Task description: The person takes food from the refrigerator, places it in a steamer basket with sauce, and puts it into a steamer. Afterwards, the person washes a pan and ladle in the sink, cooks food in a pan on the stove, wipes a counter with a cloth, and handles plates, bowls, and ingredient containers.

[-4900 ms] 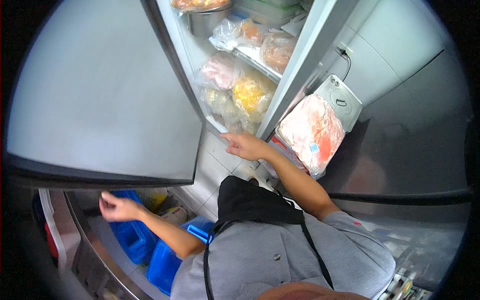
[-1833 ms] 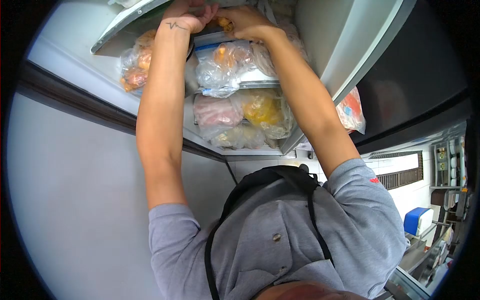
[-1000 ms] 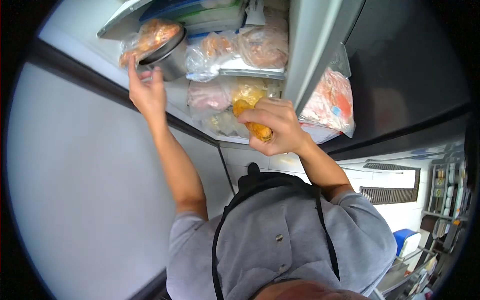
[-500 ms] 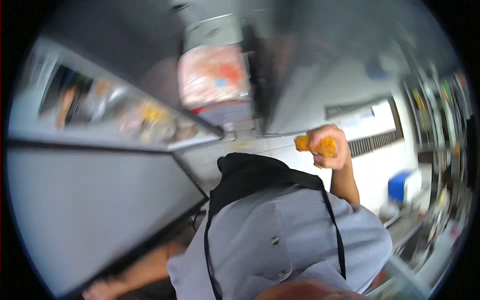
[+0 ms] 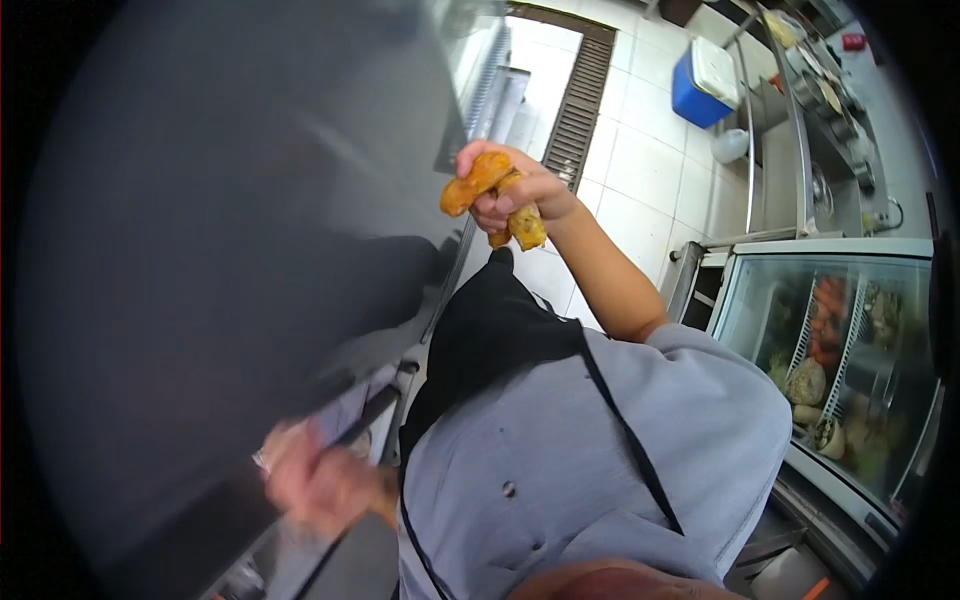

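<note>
Several orange-yellow food pieces (image 5: 487, 177) are gripped in my right hand (image 5: 527, 192), whose fingers wrap round them in front of my body, above the floor. Their surface looks coated and uneven. My left hand (image 5: 318, 482) is low on the left, smeared by motion, beside the dark grey door or panel (image 5: 230, 220). Whether it holds or touches anything cannot be made out.
A glass-topped display fridge (image 5: 745, 300) with vegetables inside stands at the right. Beyond are a blue cooler with a white lid (image 5: 698, 95), a metal shelf unit (image 5: 800, 150) with pans, a white container (image 5: 731, 146) and a floor drain grate (image 5: 580, 100).
My view has turned right, from the open fridge with bagged food toward the kitchen aisle. My right hand has taken the orange-yellow pieces out of the fridge. My left hand has left the shelf.
</note>
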Tool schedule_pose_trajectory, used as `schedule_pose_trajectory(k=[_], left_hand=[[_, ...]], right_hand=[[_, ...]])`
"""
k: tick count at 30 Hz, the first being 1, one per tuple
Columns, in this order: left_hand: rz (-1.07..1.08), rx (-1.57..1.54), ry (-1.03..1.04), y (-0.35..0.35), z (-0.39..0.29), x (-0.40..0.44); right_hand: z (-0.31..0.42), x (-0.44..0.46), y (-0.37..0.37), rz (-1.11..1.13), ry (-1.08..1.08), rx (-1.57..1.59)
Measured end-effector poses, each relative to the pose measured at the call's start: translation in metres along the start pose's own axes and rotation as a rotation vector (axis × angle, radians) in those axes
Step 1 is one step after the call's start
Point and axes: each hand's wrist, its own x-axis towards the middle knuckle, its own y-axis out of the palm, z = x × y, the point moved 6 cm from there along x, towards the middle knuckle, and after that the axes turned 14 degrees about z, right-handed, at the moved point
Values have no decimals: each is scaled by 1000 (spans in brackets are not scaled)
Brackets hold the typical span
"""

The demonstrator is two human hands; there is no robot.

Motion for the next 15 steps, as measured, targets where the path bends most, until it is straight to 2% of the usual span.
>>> schedule_pose_trajectory(k=[1, 2, 4, 5, 6, 7, 8, 10, 11, 12, 15], left_hand=[[338, -269, 8, 71, 4, 35], [455, -384, -192, 142, 5, 50], [625, -1008, -510, 287, 22, 54], [832, -1166, -634, 353, 19, 52], [939, -1416, -593, 424, 16, 41], [1036, -1502, -706, 468, -2, 54], [1134, -1536, -648, 520, -13, 55], [1217, -1681, -798, 602, -46, 66], [1352, -1678, -857, 638, -60, 71], [1384, -1618, -804, 674, -74, 77], [1744, -1568, -855, 775, -110, 110]], right_hand=[[14, -1, -18, -29, 150, -99], [31, -4, -37, -64, 301, -202], [60, -11, -74, -160, 431, -397], [75, -18, -97, -187, 546, -528], [87, -28, -122, -231, 591, -537], [99, -38, -149, -299, 508, -503], [123, -46, -167, -375, 526, -527], [168, -78, -214, -675, 490, -483], [190, -98, -238, -769, 480, -528], [213, -113, -250, -954, 404, -505], [291, -169, -294, -1231, 401, -583]])
